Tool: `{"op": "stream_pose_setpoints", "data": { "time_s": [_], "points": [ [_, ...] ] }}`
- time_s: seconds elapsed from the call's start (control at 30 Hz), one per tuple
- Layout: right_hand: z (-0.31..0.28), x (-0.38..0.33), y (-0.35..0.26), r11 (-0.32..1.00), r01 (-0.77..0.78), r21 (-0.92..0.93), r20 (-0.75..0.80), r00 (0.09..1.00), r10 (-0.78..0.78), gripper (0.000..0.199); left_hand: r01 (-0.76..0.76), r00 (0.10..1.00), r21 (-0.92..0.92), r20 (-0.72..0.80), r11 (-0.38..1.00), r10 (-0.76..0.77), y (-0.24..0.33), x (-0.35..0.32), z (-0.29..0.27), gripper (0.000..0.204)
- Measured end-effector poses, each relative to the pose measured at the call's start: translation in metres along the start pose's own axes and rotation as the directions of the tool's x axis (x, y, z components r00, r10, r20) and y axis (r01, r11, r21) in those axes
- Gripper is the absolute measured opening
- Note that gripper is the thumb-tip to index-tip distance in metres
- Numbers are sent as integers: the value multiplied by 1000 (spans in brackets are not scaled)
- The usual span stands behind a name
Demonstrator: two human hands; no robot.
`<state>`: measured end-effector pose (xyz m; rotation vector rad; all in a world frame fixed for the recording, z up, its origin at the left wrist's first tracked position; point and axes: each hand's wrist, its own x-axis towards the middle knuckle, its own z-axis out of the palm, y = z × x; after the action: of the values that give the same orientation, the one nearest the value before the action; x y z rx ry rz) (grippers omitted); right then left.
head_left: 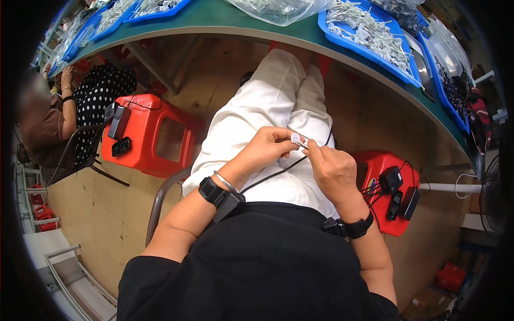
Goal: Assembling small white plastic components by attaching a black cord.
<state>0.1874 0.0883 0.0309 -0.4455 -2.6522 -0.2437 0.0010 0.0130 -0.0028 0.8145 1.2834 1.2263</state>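
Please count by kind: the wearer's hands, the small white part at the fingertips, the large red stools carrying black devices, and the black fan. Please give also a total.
Bare left hand and right hand: 2
Small white round part: 1
Large red plastic stools carrying black devices: 2
Black round fan: 1
Total: 6

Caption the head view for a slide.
Above white trousers, the left hand and right hand hold a small white piece near a green table bearing blue trays.
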Motion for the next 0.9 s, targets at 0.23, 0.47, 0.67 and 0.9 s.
{"op": "stream_pose_setpoints", "data": {
  "time_s": [0.23, 0.47, 0.67, 0.9],
  "points": [
    [-2, 0, -3, 999, -32, 19, -17, 999, 33, 23, 12, 1000, -17, 4, 1000, -12, 5, -1, 1, 17],
    [0, -2, -2, 1000, 14, -9, -23, 1000, -14, 27, 7, 1000, -70, 24, 998, -5, -3, 1, -1, 17],
    [0, 0, -5, 998, -42, 40, -22, 999, 43, 23, -24, 1000, -17, 13, 1000, 24, 1, 1, -1, 18],
    [-2, -1, 0, 945, -164, 285, -27, 984, 179, 16, -168, 985, 45, -38, 985, 170, -5, 1, -2, 19]
  ]
}}
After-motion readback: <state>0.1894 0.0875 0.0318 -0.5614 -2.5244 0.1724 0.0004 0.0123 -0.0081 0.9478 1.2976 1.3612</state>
